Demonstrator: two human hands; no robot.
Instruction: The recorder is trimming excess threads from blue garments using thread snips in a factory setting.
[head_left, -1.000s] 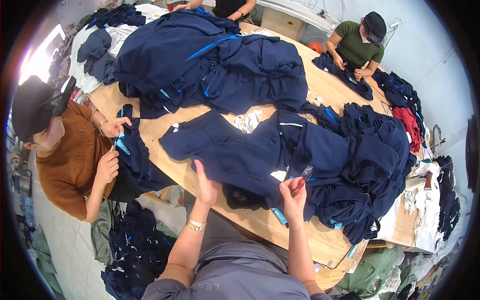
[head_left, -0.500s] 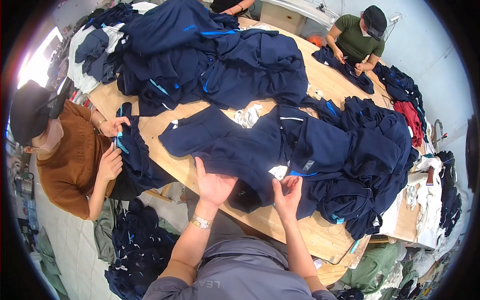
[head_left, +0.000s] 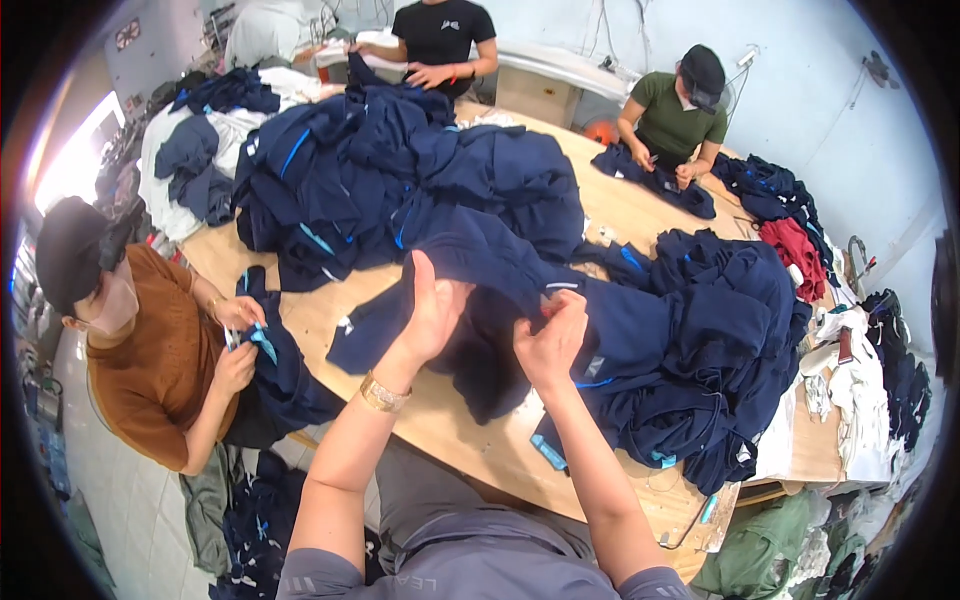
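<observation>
Both my hands hold a navy garment (head_left: pixel 478 245) up off the table, its dark opening facing me. My left hand (head_left: pixel 437 308) has its thumb up, and its fingers go in behind the cloth, partly hidden. On the opposite side of the opening, my right hand (head_left: pixel 553 338) is closed with its fingertips pinched on the fabric edge. Whether it also holds something small cannot be made out. Part of the garment hangs between my hands, and its far left portion lies on the wooden table (head_left: pixel 440 432).
Navy garment heaps lie beyond (head_left: pixel 490 180) and to the right (head_left: pixel 715 340). A light-blue object (head_left: pixel 549 452) sits by the near edge. A co-worker in a brown top (head_left: pixel 165 345) handles navy cloth at left; two more people stand across. White cloth (head_left: pixel 855 390) lies at right.
My hands have raised the garment off the table and turned its opening toward me. My right hand has closed more tightly. The view has tilted up, showing more of the far person.
</observation>
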